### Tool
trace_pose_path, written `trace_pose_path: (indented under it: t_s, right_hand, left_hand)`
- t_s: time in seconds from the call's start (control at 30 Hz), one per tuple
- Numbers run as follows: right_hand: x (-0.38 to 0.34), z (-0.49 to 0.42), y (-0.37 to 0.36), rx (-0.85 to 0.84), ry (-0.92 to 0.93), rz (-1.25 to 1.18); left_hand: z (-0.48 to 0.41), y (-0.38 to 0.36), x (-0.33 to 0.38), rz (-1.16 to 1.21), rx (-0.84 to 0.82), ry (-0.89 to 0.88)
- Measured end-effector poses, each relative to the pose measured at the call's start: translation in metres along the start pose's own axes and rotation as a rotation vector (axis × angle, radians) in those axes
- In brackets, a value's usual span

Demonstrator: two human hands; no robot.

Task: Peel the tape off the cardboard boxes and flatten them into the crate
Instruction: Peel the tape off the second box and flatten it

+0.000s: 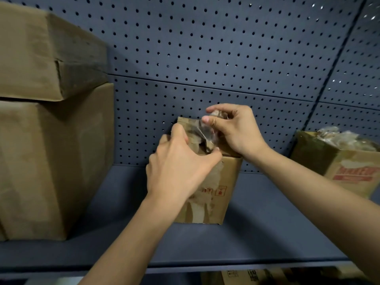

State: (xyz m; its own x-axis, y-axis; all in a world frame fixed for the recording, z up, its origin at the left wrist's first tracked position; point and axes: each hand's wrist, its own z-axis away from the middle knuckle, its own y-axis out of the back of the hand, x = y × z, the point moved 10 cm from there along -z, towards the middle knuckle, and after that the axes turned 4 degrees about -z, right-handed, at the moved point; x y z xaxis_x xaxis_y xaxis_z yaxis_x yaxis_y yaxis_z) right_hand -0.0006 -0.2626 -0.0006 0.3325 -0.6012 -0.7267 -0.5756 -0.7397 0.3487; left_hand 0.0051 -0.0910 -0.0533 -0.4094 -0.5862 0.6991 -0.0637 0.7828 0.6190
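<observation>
**Tape half lifted from the small box on the shelf**

Nearest lies the front lip of the dark shelf (267,233), with some printed cardboard (242,276) showing beneath it. Both forearms reach over that lip to the small box (222,182), which stands upright near the middle of the shelf. Its near face is scarred with pale torn patches.

The left hand (176,161) grips the box's top near edge. Its fingers (178,130) curl over the rim and its thumb presses along the top, holding the box down. Just beyond and to the right, the right hand (236,130) pinches a strip of clear tape (202,130) between thumb and bunched fingers (206,120), and seems to have more tape wadded in the palm.

The strip runs taut from that pinch down and nearwards to the box top, where it meets the cardboard just beside the left thumb. The right hand has the free end, so the pull probably wants to go up and to the far right, away from the bracing left hand.

Two large boxes (41,161) are stacked at the left. An open box (349,167) at the right holds crumpled clear stuff. Behind everything is the pegboard (205,48). No crate is in view.
</observation>
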Motion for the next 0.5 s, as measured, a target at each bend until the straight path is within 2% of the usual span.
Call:
trace_pose_path:
  t_s: [0.07, 0.23, 0.33, 0.5]
  right_hand:
    - [0.003, 0.001, 0.000, 0.024, -0.036, 0.060]
    - [0.014, -0.001, -0.007, -0.129, -0.249, 0.040]
    - [0.010, 0.003, -0.016, -0.304, -0.250, -0.030]
    - [0.001, 0.002, -0.010, -0.256, -0.147, 0.012]
  left_hand:
    - [0.000, 0.000, 0.000, -0.019, -0.002, -0.005]
    - [0.001, 0.000, 0.001, -0.047, -0.015, -0.019]
    - [-0.002, 0.001, 0.002, -0.043, -0.026, -0.016]
    - [-0.001, 0.000, 0.002, -0.044, -0.026, -0.021]
